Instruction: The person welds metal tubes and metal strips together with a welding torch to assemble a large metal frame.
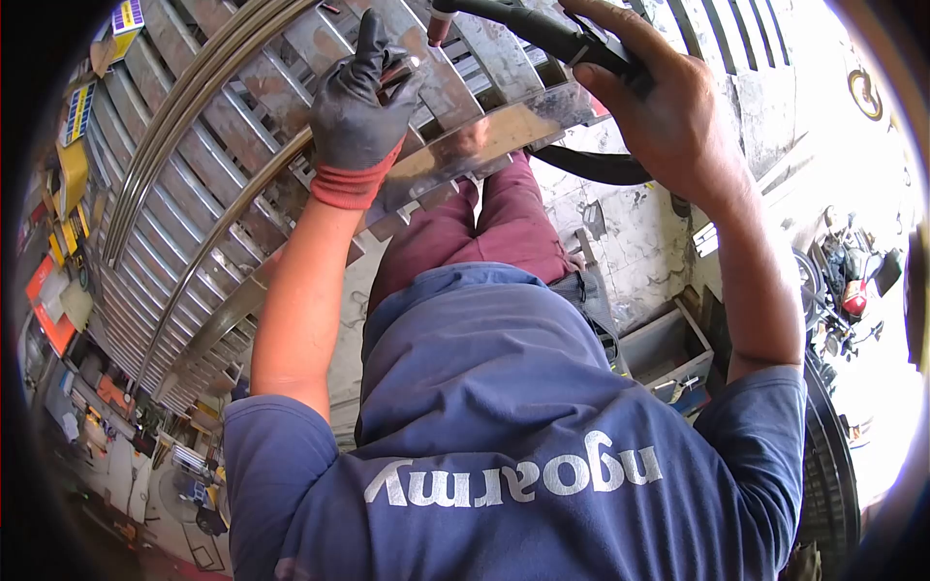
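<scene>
My left hand, in a dark-coated glove with a red cuff, is closed over the slatted metal frame, with one finger pointing up. A thin curved metal rod runs up into this hand; its end there is hidden by the glove. My bare right hand is wrapped around the black handle of a welding torch. The torch's copper-coloured nozzle points down over the metal slats, apart from my left hand. A flat shiny metal bar lies along the near edge of the frame.
A bundle of curved metal rods lies across the slatted frame at left. Yellow-and-blue boxes stand along its far left edge. The black torch cable hangs below my right hand. A grey open box sits on the floor.
</scene>
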